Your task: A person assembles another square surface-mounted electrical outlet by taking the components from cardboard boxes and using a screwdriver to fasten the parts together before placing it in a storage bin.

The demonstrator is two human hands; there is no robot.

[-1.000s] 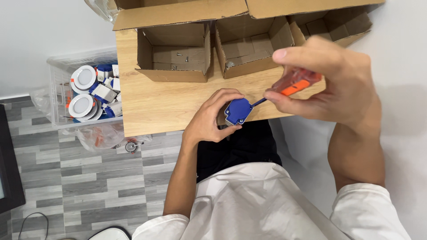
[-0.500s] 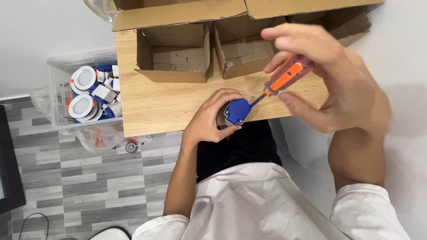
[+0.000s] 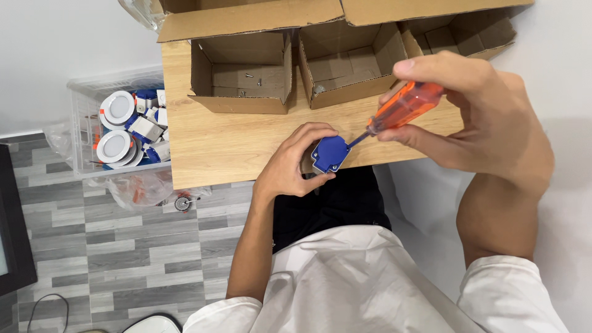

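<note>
Open cardboard boxes sit on a wooden table; a clear bin of lamp parts stands beside it.

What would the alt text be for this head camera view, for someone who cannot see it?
Seen from above, the left hand holds a small blue box-shaped part at the edge of a wooden table while the right hand sets an orange-handled screwdriver to it. Open cardboard boxes stand behind, and a clear bin of round white fittings sits on the floor.
</note>
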